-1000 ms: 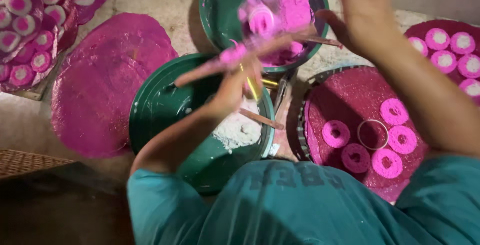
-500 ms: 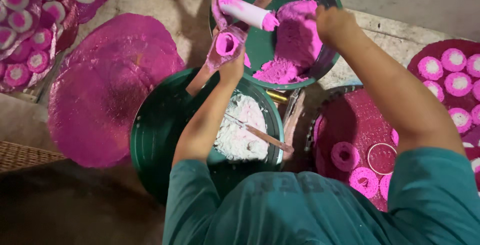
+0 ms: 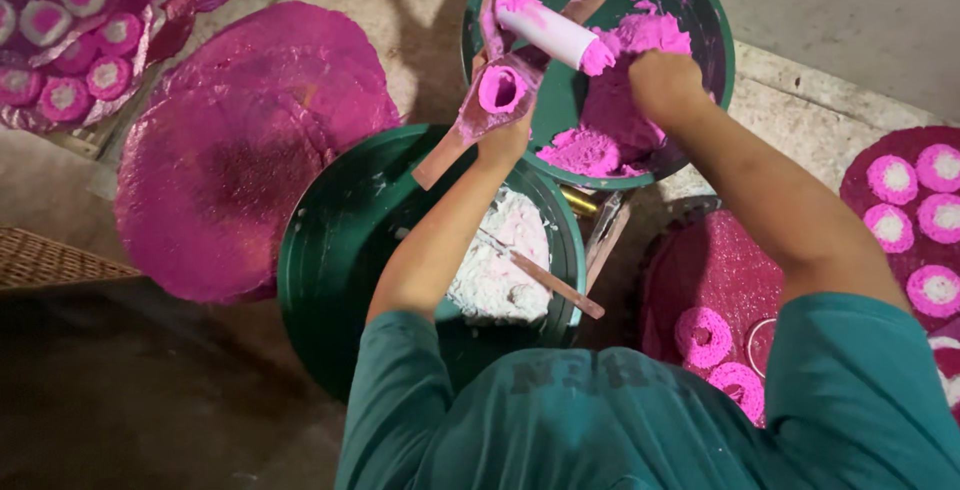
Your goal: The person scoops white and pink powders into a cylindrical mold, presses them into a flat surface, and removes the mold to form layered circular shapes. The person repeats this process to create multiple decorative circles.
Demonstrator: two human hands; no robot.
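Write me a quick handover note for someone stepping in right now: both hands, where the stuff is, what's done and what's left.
Left hand: holds the wooden paddle mould at the rim of the far green basin; its cavity is packed with pink powder.
Right hand: down in the pink powder heap in that basin, beside a white cylinder.
Near green basin: white powder with a wooden stick.
Done: pink rings on the right-hand tray; white-centred pieces further right.
Left: the filled mould is not yet emptied.
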